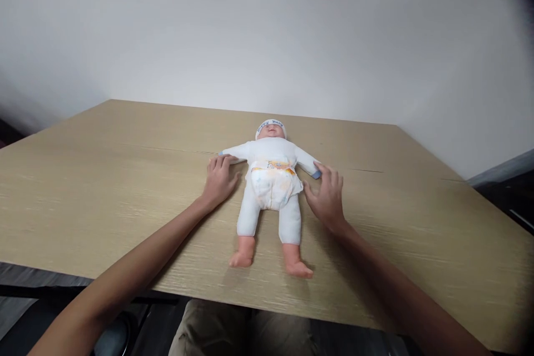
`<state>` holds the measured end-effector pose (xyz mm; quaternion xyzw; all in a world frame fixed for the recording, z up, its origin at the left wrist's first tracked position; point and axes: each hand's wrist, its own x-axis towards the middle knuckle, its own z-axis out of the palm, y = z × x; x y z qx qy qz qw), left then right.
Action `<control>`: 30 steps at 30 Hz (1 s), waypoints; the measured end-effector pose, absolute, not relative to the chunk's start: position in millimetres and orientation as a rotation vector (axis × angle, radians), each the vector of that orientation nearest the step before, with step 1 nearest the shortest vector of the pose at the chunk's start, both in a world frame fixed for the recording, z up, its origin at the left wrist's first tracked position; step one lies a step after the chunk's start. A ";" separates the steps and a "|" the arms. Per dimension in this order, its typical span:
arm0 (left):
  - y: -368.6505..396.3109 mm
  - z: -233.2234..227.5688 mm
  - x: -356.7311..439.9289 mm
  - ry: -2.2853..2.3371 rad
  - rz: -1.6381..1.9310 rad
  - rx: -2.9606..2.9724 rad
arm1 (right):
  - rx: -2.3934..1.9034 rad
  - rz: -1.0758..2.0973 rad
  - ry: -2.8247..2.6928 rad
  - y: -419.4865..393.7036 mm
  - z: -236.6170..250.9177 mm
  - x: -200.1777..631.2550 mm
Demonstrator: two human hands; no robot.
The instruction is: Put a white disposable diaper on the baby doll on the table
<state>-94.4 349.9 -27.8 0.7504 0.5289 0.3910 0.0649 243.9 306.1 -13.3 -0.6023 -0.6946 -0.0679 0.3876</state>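
A baby doll (272, 150) lies on its back on the wooden table, head toward the wall and bare feet toward me. It wears a white outfit with blue cuffs and a lettered headband (270, 123). Around its hips, over the outfit, is a white diaper (273, 188) with an orange printed waistband. My left hand (219, 179) rests beside the doll's arm on the left, fingers apart and seemingly touching the sleeve end. On the other side my right hand (326, 194) is at the blue cuff, its fingers spread, the thumb near the diaper's edge. Neither hand appears to grip anything.
The light wooden table (125, 206) has thin seams running across it. A pale wall (250, 50) rises behind it, with a glass strip along the top. The table's front edge is close to my lap (212, 328). A dark object (507, 194) stands beyond the right edge.
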 end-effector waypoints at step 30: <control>135.3 58.8 -58.2 1.498 0.994 1.784 | -1.308 0.400 -2.015 212.0 84.5 284.0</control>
